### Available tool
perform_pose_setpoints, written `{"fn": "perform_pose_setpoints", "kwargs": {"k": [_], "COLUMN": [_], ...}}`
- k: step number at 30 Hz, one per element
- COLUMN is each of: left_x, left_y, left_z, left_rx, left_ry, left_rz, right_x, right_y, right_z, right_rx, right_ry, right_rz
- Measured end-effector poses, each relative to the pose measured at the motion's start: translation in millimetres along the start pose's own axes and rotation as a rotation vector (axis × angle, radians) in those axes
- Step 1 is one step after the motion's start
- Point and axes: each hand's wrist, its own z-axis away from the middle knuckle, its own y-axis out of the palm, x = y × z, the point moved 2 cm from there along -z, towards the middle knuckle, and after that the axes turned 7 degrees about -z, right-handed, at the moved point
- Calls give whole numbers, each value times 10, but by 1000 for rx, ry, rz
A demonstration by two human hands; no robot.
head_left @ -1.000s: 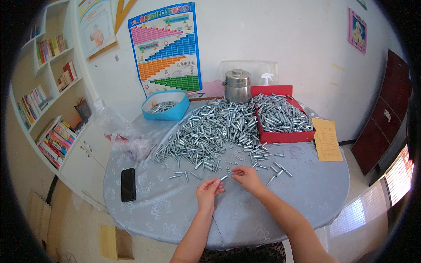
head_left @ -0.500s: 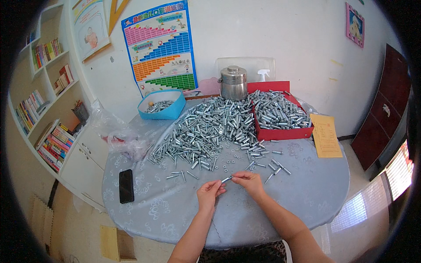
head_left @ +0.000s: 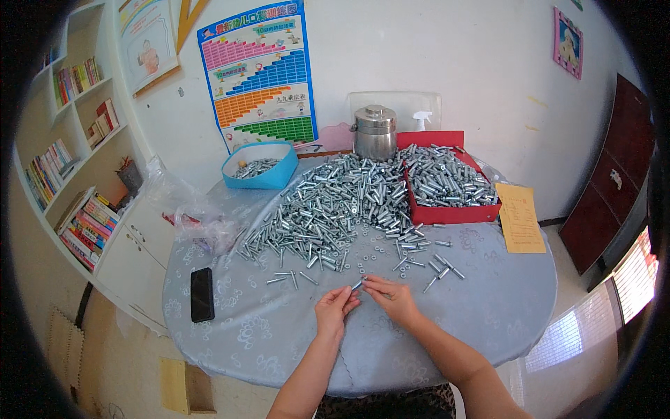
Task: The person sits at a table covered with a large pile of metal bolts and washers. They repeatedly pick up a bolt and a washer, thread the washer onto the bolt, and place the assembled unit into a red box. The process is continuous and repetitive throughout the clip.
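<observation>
Between my two hands, over the near middle of the table, is a small silvery anchor bolt (head_left: 358, 285). My left hand (head_left: 335, 309) pinches its lower end, the fingers closed round it. The fingertips of my right hand (head_left: 392, 298) are closed at the bolt's upper right end; whether they also hold a nut there is too small to make out. Just beyond my hands lie several loose nuts (head_left: 361, 265). Farther back spreads a large heap of similar metal bolts (head_left: 314, 216), with a few stray bolts (head_left: 443, 267) to the right.
A red box (head_left: 453, 214) full of bolts stands back right, beside a yellow paper (head_left: 521, 220). A lidded steel pot (head_left: 375, 136) is behind the heap. At left are a blue bin (head_left: 259, 180) holding metal parts, plastic bags (head_left: 202, 227) and a black phone (head_left: 202, 295).
My right hand has shifted slightly left, its fingers turning at the bolt's end. My left hand keeps hold of the bolt with little movement. The whole view has shifted slightly.
</observation>
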Motion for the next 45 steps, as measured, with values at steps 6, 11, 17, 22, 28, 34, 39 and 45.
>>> {"fn": "perform_pose_setpoints", "kwargs": {"k": [6, 11, 17, 22, 28, 34, 39, 45], "left_x": [-43, -48, -31, -19, -23, -14, -14, -31], "left_y": [-8, -91, -50, -69, -14, 19, 31, 47], "left_z": [-1, -17, -52, -53, -9, 3, 25, 32], "left_rx": [-30, -67, 6, 28, 18, 45, 64, 81], "left_ry": [-12, 4, -15, -31, -64, -61, -84, -51], "left_rz": [49, 92, 70, 112, 65, -18, -105, -127], "right_x": [75, 44, -323, -274, -96, -162, -56, 48], "right_y": [-29, -46, 75, -11, -218, -203, -225, -227], "right_z": [-40, -380, -515, -447, -191, -62, -49, -49], "right_rx": [-92, 17, 75, -11, -6, -9, 25, 37], "right_ry": [297, 246, 144, 298, 369, 282, 156, 59], "right_rz": [-100, 431, 630, 149, -289, -297, -191, -109]}}
